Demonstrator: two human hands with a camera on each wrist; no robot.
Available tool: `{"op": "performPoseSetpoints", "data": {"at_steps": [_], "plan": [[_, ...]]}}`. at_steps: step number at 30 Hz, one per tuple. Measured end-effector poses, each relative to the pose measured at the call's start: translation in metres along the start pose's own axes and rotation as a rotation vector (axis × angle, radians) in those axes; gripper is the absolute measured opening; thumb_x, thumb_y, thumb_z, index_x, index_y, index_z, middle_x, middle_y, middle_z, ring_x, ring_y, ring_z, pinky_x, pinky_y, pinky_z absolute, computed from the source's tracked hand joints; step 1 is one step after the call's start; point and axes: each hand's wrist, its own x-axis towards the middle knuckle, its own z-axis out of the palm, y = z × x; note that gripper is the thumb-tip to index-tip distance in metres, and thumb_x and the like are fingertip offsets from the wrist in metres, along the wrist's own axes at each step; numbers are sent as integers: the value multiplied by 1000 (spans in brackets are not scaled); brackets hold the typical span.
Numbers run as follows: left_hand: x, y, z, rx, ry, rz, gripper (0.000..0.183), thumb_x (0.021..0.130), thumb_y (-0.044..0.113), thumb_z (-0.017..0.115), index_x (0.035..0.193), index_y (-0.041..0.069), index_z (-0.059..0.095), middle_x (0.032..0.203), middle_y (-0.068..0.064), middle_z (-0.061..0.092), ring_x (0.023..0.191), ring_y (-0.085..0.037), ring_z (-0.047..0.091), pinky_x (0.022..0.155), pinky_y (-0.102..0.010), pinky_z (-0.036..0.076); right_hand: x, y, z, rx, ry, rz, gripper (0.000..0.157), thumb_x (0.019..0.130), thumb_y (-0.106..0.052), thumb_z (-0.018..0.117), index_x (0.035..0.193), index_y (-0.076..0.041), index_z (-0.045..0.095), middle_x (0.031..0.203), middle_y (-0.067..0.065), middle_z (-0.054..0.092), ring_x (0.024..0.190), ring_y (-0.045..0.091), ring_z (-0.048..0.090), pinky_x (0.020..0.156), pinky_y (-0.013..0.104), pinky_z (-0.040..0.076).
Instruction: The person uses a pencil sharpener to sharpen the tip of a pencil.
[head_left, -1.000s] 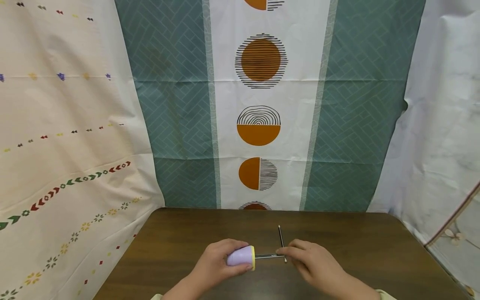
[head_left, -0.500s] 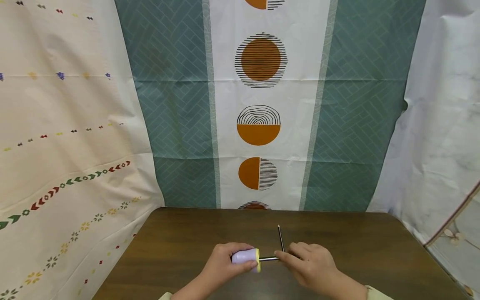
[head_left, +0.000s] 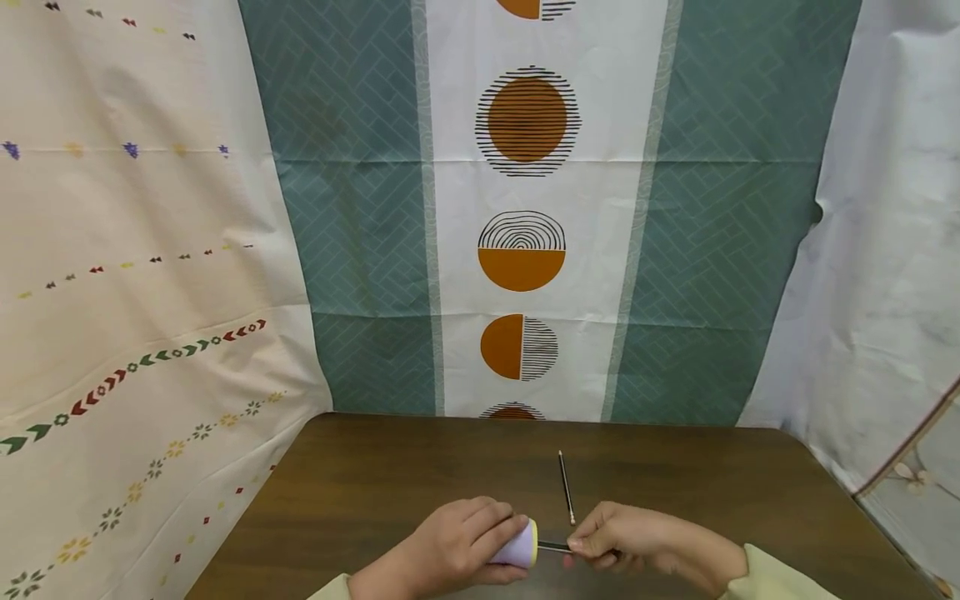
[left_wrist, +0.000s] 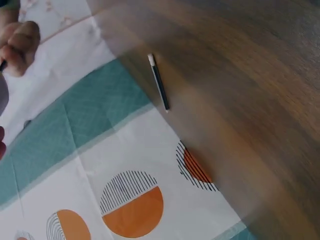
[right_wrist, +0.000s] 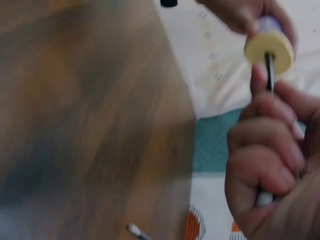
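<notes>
My left hand [head_left: 465,542] grips a small lilac pencil sharpener [head_left: 516,550] with a yellow face, fingers wrapped over its top. A dark pencil [head_left: 552,547] sticks into the hole in that yellow face [right_wrist: 254,49]. My right hand [head_left: 626,537] holds the pencil in curled fingers, close to the sharpener. In the right wrist view the pencil's white end [right_wrist: 264,198] shows below the curled fingers; its tip is hidden inside the sharpener. A second black pencil [head_left: 566,487] with a white eraser end lies on the table beyond my hands.
The brown wooden table [head_left: 405,458] ends at a back edge against a hanging patterned cloth [head_left: 367,250]. A cream cloth [head_left: 150,333] hangs on the left and a pale one [head_left: 877,292] on the right.
Both hands have come nearer to me with the sharpener and pencil. My right hand has turned from a fingertip hold to a curled grip. My left fingers now cover more of the sharpener.
</notes>
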Motion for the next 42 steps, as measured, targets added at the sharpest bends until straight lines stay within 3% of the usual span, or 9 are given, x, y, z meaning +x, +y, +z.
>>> {"op": "performPoseSetpoints", "data": {"at_steps": [3, 9, 14, 20, 25, 29, 33, 37, 42], "plan": [[3, 3, -1, -110, -94, -196, 53, 73, 45, 91, 107, 9, 74, 96, 1, 74, 82, -6, 69, 76, -13, 57, 0, 3, 0, -181, 84, -94, 44, 106, -27, 54, 108, 14, 68, 60, -7, 52, 52, -5, 36, 45, 18, 30], [14, 2, -3, -780, -315, -1130, 33, 87, 29, 81, 105, 2, 77, 93, -10, 77, 71, -3, 60, 59, -17, 51, 7, 9, 10, -1418, 811, -659, 44, 109, -46, 41, 105, -19, 76, 77, -13, 60, 64, -3, 45, 53, 14, 38], [18, -4, -7, -1109, -358, -1450, 39, 92, 27, 75, 105, -9, 75, 85, -14, 74, 65, -10, 62, 57, -24, 56, 16, 8, 10, -1653, 1028, -1083, 40, 112, -33, 39, 90, -18, 69, 67, -8, 46, 55, 5, 32, 44, 12, 25], [13, 8, -7, -933, -267, -1301, 31, 86, 23, 82, 103, -3, 77, 90, -16, 76, 69, -3, 59, 57, -19, 52, 14, 3, 17, -1498, 955, -974, 45, 111, -39, 39, 81, -21, 67, 61, -13, 45, 51, -3, 33, 45, 8, 22], [-1, 15, 2, -439, -71, -671, 32, 88, 30, 81, 106, 4, 74, 93, -7, 77, 75, -4, 65, 64, -13, 53, 6, -4, 16, -1139, 643, -581, 20, 100, -35, 64, 86, -25, 74, 70, -19, 66, 59, -13, 41, 52, 10, 35], [-6, 6, 9, -62, 57, -175, 44, 93, 45, 73, 107, 4, 73, 93, -3, 73, 78, -9, 69, 73, -14, 58, 3, -8, 4, -528, 220, -216, 29, 102, -28, 61, 91, -4, 73, 68, -12, 61, 59, -7, 37, 52, 17, 33], [-3, -1, 8, 63, 45, 83, 53, 86, 54, 77, 107, 6, 74, 95, 0, 74, 82, -7, 68, 79, -14, 58, 2, -3, -7, 22, -124, 86, 48, 106, -25, 51, 96, 22, 50, 56, -11, 34, 48, -2, 21, 44, 19, 16], [0, 2, 6, -26, -48, -106, 55, 74, 50, 89, 107, 9, 74, 96, 2, 74, 82, -6, 70, 76, -14, 58, 2, 1, -7, -100, -46, 11, 50, 108, -29, 50, 102, 19, 59, 55, -13, 40, 47, -1, 28, 43, 20, 21], [9, 5, 2, -512, -277, -845, 37, 80, 32, 87, 103, 5, 77, 94, -6, 78, 73, -4, 64, 63, -14, 52, 8, 0, 8, -1105, 564, -358, 34, 105, -42, 53, 100, -20, 77, 72, -14, 64, 64, -2, 50, 55, 19, 41]]}}
